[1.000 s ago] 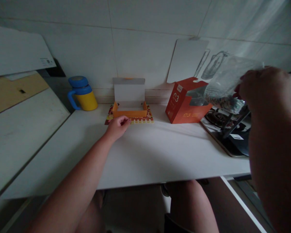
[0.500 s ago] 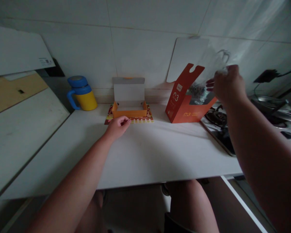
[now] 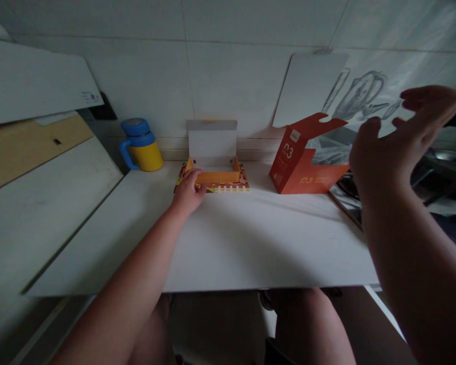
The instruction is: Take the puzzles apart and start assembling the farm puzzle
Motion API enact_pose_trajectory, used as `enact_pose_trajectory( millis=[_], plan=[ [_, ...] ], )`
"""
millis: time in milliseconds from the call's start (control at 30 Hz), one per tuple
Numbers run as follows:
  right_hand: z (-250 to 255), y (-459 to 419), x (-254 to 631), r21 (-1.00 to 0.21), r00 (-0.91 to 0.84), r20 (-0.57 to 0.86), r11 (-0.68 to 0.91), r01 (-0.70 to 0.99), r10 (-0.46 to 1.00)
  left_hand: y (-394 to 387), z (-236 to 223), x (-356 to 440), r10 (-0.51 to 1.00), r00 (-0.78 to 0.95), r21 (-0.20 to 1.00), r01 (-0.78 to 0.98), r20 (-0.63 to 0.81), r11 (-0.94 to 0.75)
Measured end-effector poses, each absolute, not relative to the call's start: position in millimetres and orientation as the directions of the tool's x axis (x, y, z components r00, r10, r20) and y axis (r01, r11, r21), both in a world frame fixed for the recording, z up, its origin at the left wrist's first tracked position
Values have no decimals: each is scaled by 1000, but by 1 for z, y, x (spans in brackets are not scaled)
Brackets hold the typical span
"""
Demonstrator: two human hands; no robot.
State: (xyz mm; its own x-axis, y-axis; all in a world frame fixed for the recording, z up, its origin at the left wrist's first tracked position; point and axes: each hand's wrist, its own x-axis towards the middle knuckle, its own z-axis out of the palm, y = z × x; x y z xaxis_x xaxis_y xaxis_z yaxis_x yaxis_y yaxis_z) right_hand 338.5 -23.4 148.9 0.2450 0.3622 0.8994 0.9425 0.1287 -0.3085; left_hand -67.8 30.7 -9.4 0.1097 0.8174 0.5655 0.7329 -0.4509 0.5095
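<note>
My left hand (image 3: 189,190) rests on the white counter (image 3: 251,238), its fingers against the front left corner of a small orange box (image 3: 216,175) whose white lid stands up. That box sits on a patterned mat (image 3: 228,187). My right hand (image 3: 393,147) hovers in the air with fingers spread and nothing in it, to the right of a red-orange carton (image 3: 302,167) with its flap up. A clear plastic bag (image 3: 336,147) lies in the carton's mouth.
A yellow mug with a blue lid and handle (image 3: 142,147) stands at the back left. A white cutting board (image 3: 307,86) leans on the tiled wall. A gas stove (image 3: 433,203) lies at the right. Pale boards (image 3: 34,167) slope at the left.
My right hand carried the plastic bag left to the red-orange carton, let go of it there and drew back open. My left hand slid forward to touch the small orange box.
</note>
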Motion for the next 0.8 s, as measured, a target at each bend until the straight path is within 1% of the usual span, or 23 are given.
enact_pose_trajectory(
  millis=[33,100,167,200,233,300,467,533,633,700,800],
  plan=[
    [145,-27,324,-253,177,933,221,942,313,35,-12,-70,821,112,488,755,560,-437],
    [132,-30,293,-167,57,945,326,930,323,42,-18,-74,846,114,464,794,520,-392],
    [113,-25,263,-81,-101,895,382,921,434,46,-22,-77,873,115,449,821,475,-353],
    [102,-21,249,-71,-172,831,406,911,530,47,-23,-78,880,111,439,833,462,-336],
    [90,-16,236,-67,-232,764,431,900,602,46,-23,-78,884,104,428,845,455,-320],
    [65,-4,215,-87,-291,650,449,889,702,43,-21,-79,891,87,405,868,446,-287],
    [12,20,199,-200,-276,438,392,898,855,37,-11,-85,891,14,401,889,454,-219],
    [-2,25,202,-210,-348,328,427,879,878,35,-5,-87,874,-24,410,889,486,-204],
    [-19,29,206,-190,-485,191,516,835,854,30,6,-91,840,-58,413,887,540,-204],
    [-26,30,207,-172,-510,147,530,831,847,24,15,-92,824,-74,420,883,562,-207],
    [-31,31,206,-160,-491,128,507,847,862,9,30,-90,796,-117,437,877,594,-198]
  ],
)
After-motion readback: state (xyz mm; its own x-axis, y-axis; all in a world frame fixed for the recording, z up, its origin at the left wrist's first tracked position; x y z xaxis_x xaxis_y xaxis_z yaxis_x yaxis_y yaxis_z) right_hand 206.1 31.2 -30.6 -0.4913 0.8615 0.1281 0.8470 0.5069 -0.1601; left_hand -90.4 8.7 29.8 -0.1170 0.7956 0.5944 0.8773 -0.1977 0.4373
